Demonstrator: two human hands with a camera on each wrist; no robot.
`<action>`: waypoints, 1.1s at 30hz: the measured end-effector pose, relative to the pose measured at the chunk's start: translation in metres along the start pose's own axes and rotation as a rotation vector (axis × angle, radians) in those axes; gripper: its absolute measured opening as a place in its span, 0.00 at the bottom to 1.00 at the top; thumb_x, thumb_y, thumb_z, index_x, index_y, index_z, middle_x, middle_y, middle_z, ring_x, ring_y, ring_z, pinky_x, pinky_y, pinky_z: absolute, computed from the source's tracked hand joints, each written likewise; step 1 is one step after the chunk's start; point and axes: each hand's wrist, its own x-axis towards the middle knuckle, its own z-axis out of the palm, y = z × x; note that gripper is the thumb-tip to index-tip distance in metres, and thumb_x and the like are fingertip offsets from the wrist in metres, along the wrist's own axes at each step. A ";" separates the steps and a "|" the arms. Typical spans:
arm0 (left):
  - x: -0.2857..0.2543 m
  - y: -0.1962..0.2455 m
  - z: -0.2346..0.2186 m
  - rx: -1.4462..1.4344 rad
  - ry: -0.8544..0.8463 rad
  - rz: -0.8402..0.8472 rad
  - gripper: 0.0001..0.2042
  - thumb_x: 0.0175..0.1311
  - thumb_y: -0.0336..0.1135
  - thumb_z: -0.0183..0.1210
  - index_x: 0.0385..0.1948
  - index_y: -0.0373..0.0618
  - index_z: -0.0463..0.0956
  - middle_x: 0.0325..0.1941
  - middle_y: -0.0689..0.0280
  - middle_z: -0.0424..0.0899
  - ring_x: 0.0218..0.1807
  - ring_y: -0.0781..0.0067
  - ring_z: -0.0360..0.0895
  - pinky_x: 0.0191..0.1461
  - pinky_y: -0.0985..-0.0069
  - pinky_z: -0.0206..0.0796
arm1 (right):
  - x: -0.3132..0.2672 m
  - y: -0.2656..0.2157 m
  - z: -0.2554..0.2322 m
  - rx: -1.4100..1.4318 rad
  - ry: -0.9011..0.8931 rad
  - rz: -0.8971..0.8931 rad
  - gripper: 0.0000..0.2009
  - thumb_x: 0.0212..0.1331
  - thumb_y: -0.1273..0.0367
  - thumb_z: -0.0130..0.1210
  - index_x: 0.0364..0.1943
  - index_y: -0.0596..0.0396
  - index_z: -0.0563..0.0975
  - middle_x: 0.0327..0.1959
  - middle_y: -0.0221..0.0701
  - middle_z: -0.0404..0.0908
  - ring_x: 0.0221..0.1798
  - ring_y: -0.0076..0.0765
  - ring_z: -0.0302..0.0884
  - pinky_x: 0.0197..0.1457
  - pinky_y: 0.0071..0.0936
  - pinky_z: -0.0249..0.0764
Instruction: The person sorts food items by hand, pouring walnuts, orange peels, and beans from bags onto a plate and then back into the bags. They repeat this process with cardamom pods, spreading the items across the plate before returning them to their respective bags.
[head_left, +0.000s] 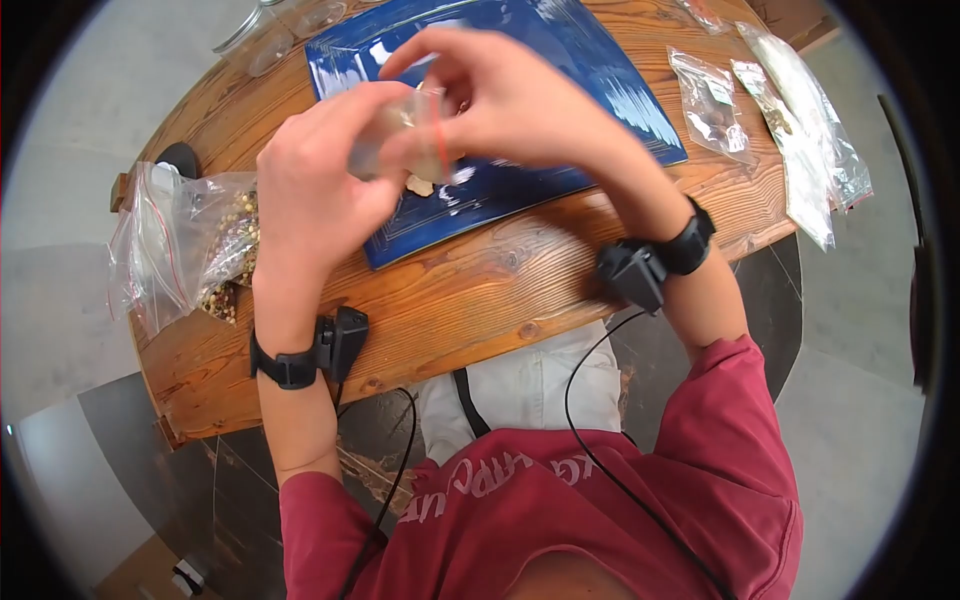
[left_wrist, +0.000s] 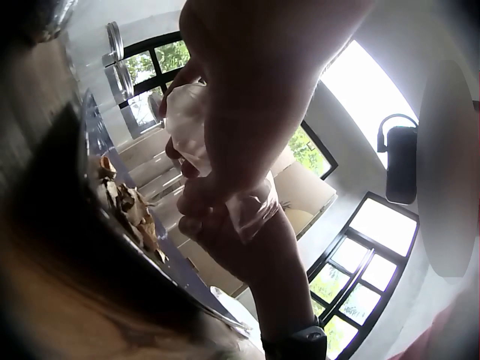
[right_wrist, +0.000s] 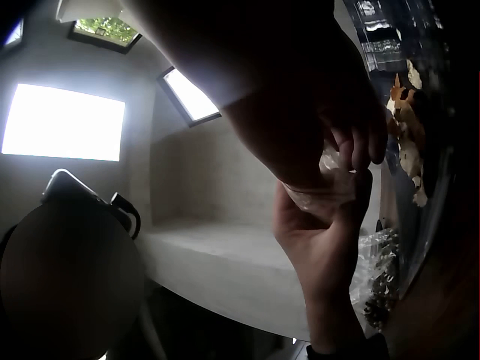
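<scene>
Above the tray, my left hand [head_left: 325, 165] grips a small clear zip bag [head_left: 375, 130] with a red strip at its mouth. My right hand [head_left: 515, 100] meets it from the other side, its thumb and fingers pinching the bag near that strip. Motion blurs the fingertips and the bag in the head view. Below lies a blue patterned square tray [head_left: 600, 60], with brown, dry leaf-like pieces [left_wrist: 131, 206] on it. The left wrist view shows the crumpled plastic between both hands. What the bag contains is hard to make out.
On the wooden table [head_left: 500, 275], a plastic bag of small multicoloured round pieces [head_left: 238, 235] lies at the left. A glass jar [head_left: 265, 45] stands at the back left. Several clear bags, including a small one [head_left: 712, 95], lie along the right edge.
</scene>
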 end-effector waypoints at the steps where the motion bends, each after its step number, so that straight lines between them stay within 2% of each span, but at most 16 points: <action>1: -0.003 -0.011 0.001 -0.055 0.005 -0.056 0.19 0.48 0.30 0.69 0.46 0.48 0.82 0.33 0.63 0.86 0.37 0.60 0.85 0.46 0.67 0.75 | 0.002 0.003 -0.010 0.009 0.010 -0.018 0.19 0.56 0.62 0.73 0.49 0.54 0.84 0.30 0.25 0.85 0.33 0.16 0.79 0.36 0.18 0.73; 2: -0.003 -0.015 -0.001 -0.110 0.013 -0.111 0.18 0.49 0.29 0.69 0.46 0.47 0.82 0.32 0.62 0.87 0.35 0.60 0.86 0.43 0.68 0.76 | 0.004 -0.004 -0.020 0.015 0.019 -0.037 0.17 0.59 0.64 0.72 0.49 0.54 0.85 0.30 0.24 0.85 0.33 0.14 0.78 0.36 0.17 0.71; 3: -0.004 -0.014 -0.007 -0.131 -0.017 -0.186 0.18 0.52 0.30 0.68 0.47 0.46 0.81 0.32 0.60 0.87 0.34 0.60 0.87 0.40 0.68 0.76 | 0.004 -0.016 -0.030 -0.026 0.032 0.049 0.12 0.60 0.72 0.68 0.45 0.64 0.83 0.29 0.26 0.85 0.31 0.19 0.80 0.35 0.18 0.75; 6: -0.004 -0.019 -0.014 -0.104 -0.036 -0.222 0.22 0.51 0.31 0.70 0.51 0.47 0.78 0.34 0.60 0.88 0.37 0.60 0.88 0.43 0.67 0.77 | 0.004 0.005 -0.023 -0.140 -0.004 -0.034 0.15 0.61 0.65 0.70 0.50 0.53 0.85 0.28 0.23 0.85 0.33 0.14 0.78 0.37 0.16 0.72; 8: -0.002 -0.014 -0.009 -0.205 -0.027 -0.190 0.26 0.50 0.31 0.70 0.55 0.49 0.76 0.35 0.60 0.88 0.38 0.58 0.88 0.46 0.66 0.78 | 0.003 0.006 -0.008 -0.029 -0.013 -0.124 0.13 0.61 0.64 0.70 0.47 0.53 0.85 0.28 0.24 0.85 0.32 0.16 0.79 0.36 0.20 0.74; 10: -0.002 -0.011 -0.006 -0.236 -0.013 -0.158 0.29 0.48 0.31 0.69 0.58 0.50 0.74 0.37 0.59 0.88 0.40 0.56 0.88 0.48 0.65 0.78 | 0.002 0.005 0.003 0.172 -0.059 0.086 0.11 0.60 0.65 0.70 0.44 0.54 0.86 0.27 0.26 0.85 0.32 0.17 0.80 0.37 0.22 0.75; 13: -0.003 -0.015 -0.004 -0.188 0.012 -0.149 0.32 0.47 0.31 0.68 0.61 0.51 0.72 0.39 0.58 0.88 0.42 0.55 0.88 0.49 0.65 0.78 | 0.001 -0.002 0.007 -0.125 -0.018 0.057 0.11 0.57 0.67 0.70 0.42 0.55 0.86 0.28 0.30 0.84 0.32 0.25 0.82 0.38 0.25 0.76; 16: -0.006 -0.026 -0.012 -0.158 -0.002 -0.207 0.33 0.47 0.30 0.66 0.62 0.53 0.72 0.40 0.58 0.88 0.44 0.55 0.87 0.49 0.65 0.77 | 0.001 0.013 0.007 -0.459 0.063 -0.267 0.12 0.54 0.67 0.72 0.39 0.57 0.86 0.31 0.34 0.82 0.35 0.35 0.82 0.41 0.29 0.77; 19: -0.007 -0.033 -0.017 -0.187 -0.097 -0.238 0.32 0.47 0.30 0.66 0.61 0.54 0.73 0.39 0.58 0.87 0.44 0.56 0.86 0.50 0.66 0.77 | -0.002 0.020 0.013 -0.548 0.049 -0.281 0.12 0.53 0.67 0.72 0.39 0.56 0.86 0.33 0.36 0.80 0.38 0.42 0.81 0.43 0.32 0.77; 22: -0.010 -0.035 -0.013 -0.238 -0.128 -0.277 0.30 0.47 0.29 0.65 0.59 0.53 0.75 0.39 0.58 0.87 0.44 0.59 0.86 0.51 0.67 0.76 | -0.003 0.013 0.010 -0.581 0.034 -0.212 0.13 0.52 0.66 0.73 0.40 0.55 0.87 0.32 0.35 0.79 0.39 0.41 0.81 0.46 0.32 0.76; 25: -0.010 -0.035 -0.010 -0.236 -0.077 -0.330 0.27 0.48 0.28 0.65 0.57 0.50 0.75 0.39 0.58 0.87 0.45 0.61 0.86 0.51 0.68 0.75 | 0.001 0.011 0.001 -0.451 0.021 -0.182 0.11 0.54 0.66 0.73 0.40 0.54 0.88 0.32 0.32 0.83 0.36 0.34 0.82 0.43 0.30 0.77; 28: -0.012 -0.045 -0.008 -0.204 -0.042 -0.374 0.25 0.49 0.27 0.65 0.54 0.48 0.75 0.39 0.58 0.87 0.45 0.62 0.86 0.51 0.69 0.75 | 0.005 0.007 -0.018 -0.269 0.109 -0.039 0.09 0.57 0.65 0.72 0.38 0.53 0.89 0.31 0.28 0.86 0.34 0.23 0.81 0.40 0.28 0.77; 29: -0.012 -0.046 -0.007 -0.191 -0.043 -0.361 0.25 0.49 0.26 0.65 0.54 0.47 0.75 0.39 0.58 0.87 0.45 0.62 0.86 0.51 0.69 0.75 | 0.004 -0.028 -0.026 -0.001 0.100 0.244 0.10 0.60 0.68 0.70 0.37 0.62 0.86 0.28 0.28 0.87 0.31 0.17 0.81 0.36 0.17 0.76; 32: -0.010 -0.038 -0.007 -0.199 -0.091 -0.309 0.25 0.48 0.27 0.67 0.53 0.46 0.75 0.39 0.57 0.87 0.44 0.60 0.86 0.51 0.68 0.75 | 0.006 -0.015 -0.017 0.212 0.159 0.169 0.10 0.60 0.67 0.71 0.36 0.61 0.86 0.27 0.30 0.88 0.30 0.17 0.82 0.35 0.17 0.75; 33: -0.008 -0.033 -0.005 -0.211 -0.117 -0.290 0.26 0.47 0.27 0.67 0.53 0.46 0.74 0.39 0.57 0.87 0.44 0.59 0.86 0.51 0.68 0.76 | 0.006 -0.015 -0.013 0.182 0.153 0.174 0.09 0.61 0.67 0.71 0.34 0.61 0.86 0.25 0.28 0.86 0.28 0.16 0.80 0.32 0.17 0.74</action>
